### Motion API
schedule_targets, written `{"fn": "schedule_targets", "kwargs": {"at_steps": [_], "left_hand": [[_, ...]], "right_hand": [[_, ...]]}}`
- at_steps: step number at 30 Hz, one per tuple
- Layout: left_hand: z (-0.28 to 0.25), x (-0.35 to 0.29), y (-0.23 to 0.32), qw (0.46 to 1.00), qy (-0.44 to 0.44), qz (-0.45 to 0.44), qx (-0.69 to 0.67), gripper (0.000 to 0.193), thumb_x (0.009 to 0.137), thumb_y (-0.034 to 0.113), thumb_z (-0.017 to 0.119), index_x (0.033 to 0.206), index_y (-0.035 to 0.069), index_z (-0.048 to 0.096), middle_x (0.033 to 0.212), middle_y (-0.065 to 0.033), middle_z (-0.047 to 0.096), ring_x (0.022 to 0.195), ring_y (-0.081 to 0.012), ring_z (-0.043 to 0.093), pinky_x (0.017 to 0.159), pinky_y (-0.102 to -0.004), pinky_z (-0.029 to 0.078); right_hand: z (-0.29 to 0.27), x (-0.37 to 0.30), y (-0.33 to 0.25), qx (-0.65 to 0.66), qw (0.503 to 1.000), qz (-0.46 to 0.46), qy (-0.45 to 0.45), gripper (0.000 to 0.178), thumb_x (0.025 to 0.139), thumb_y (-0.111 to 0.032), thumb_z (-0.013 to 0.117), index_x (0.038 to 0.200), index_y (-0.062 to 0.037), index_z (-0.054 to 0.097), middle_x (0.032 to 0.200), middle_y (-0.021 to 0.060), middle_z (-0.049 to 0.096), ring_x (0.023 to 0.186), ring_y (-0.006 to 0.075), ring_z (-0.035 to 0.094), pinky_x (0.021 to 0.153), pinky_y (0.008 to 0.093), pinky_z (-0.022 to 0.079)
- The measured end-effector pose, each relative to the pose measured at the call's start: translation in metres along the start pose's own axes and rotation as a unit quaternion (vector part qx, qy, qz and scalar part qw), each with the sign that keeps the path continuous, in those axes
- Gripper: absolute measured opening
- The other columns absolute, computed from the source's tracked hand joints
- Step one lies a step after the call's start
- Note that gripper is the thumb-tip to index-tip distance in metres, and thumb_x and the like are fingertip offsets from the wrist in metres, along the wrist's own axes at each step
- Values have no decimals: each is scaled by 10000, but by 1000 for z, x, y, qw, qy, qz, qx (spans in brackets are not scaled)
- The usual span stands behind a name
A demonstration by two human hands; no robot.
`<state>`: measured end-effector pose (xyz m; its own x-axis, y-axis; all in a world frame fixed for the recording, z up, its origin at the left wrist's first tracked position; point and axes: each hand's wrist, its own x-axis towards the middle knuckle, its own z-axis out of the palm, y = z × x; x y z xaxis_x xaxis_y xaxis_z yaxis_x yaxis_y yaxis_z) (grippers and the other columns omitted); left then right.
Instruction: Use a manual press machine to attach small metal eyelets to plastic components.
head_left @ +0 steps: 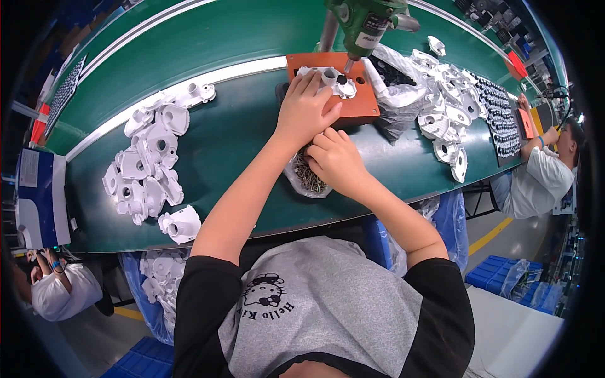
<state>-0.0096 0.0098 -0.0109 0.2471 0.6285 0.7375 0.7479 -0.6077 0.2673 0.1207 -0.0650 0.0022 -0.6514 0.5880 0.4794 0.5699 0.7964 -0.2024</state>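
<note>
Hands close together: left hand (305,108) on a white part (346,90), right hand (337,160) at the screws (311,180).
Left fingers lie loosely spread, pressing the part on its orange block (367,106); right fingers curl, whether round a screw I cannot tell. Around them: green press (372,28) above, clear bag (403,96) beside, heaps of white parts (148,151) along the surface (220,138).

There are one green press (368,28), one fastener bag (297,183), perhaps over twenty white housings (183,225).

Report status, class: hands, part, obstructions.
Left hand on white part; right hand at screws. White part on orange block. Green tool overhead; no obvious obstruction.
</note>
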Motion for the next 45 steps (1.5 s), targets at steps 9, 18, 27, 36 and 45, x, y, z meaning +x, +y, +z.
{"fn": "schedule_targets", "kwargs": {"at_steps": [9,18,27,36,45], "left_hand": [[-1,0,1,1000,-5,-10,1,294,779,277,683,944,40,633,1206,-213,582,1153,-363,533,1043,-484,369],[-2,0,1,1000,-9,-10,5,304,778,285,671,946,36,627,1196,-231,584,1160,-372,528,1047,-477,366],[-4,1,3,1000,-9,-6,3,325,768,290,662,957,27,629,1181,-245,588,1146,-370,542,1043,-480,368],[-4,1,3,1000,3,-9,-11,312,764,282,664,931,21,633,1167,-253,591,1139,-379,544,1041,-484,369],[-4,1,2,1000,4,-9,-14,310,764,281,665,921,16,629,1161,-254,594,1137,-381,545,1036,-484,373]], "right_hand": [[4,0,-1,-9,1000,8,11,126,653,-106,709,740,-68,626,773,20,558,816,201,520,674,339,395],[-34,11,17,286,947,141,-25,80,777,-47,661,847,-10,651,761,39,612,706,143,588,649,284,474],[-58,47,118,256,904,343,-19,224,846,-151,630,886,67,659,766,48,650,713,84,570,674,244,470],[-49,65,136,222,921,317,-36,324,788,-191,647,927,102,661,779,104,654,682,147,573,654,283,466],[-52,73,137,281,889,356,-59,275,759,-167,655,906,65,663,796,103,658,731,175,599,720,315,478]]}}
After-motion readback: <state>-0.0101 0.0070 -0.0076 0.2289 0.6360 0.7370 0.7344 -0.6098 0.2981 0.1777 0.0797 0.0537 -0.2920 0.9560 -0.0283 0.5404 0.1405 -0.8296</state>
